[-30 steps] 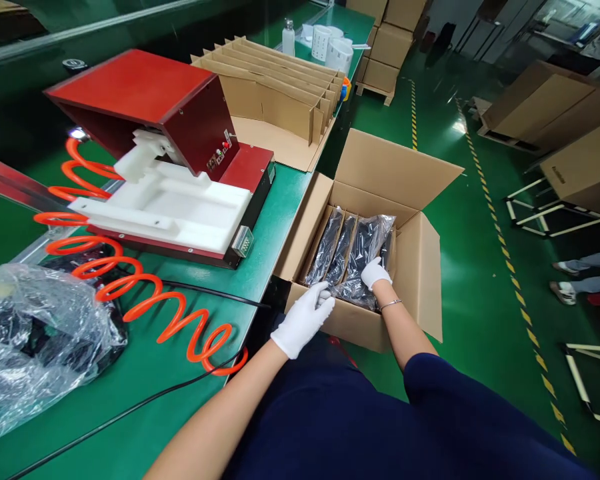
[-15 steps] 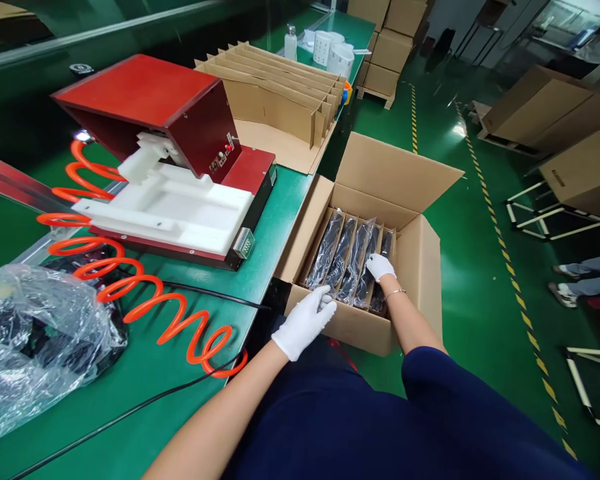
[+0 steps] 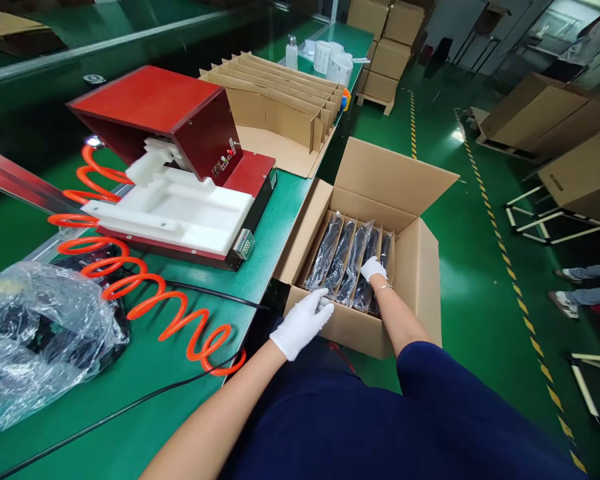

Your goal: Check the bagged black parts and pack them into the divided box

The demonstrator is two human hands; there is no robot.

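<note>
A cardboard carton (image 3: 353,333) stands with its flaps up beside the bench. Inside, cardboard dividers separate several long black items in clear plastic bags (image 3: 324,252), set side by side. My right hand (image 3: 374,268), in a white glove, rests over the bagged items toward the carton's right side; its fingers point down and their grip is not clear. At the near left edge of the carton is my left hand (image 3: 303,325), also white-gloved, its fingers loosely bent and slightly apart, with nothing visible in them.
On the green bench (image 3: 190,427) sit a red machine with a white fixture (image 3: 180,207), a coiled orange air hose (image 3: 150,307), a heap of clear plastic bags (image 3: 45,340) and cardboard dividers (image 3: 265,107). Stacked cartons (image 3: 390,53) stand behind; a person's legs (image 3: 595,280) show at right.
My right hand has shifted slightly left over the bagged items. My left hand has hardly moved, and the view has tilted a little.
</note>
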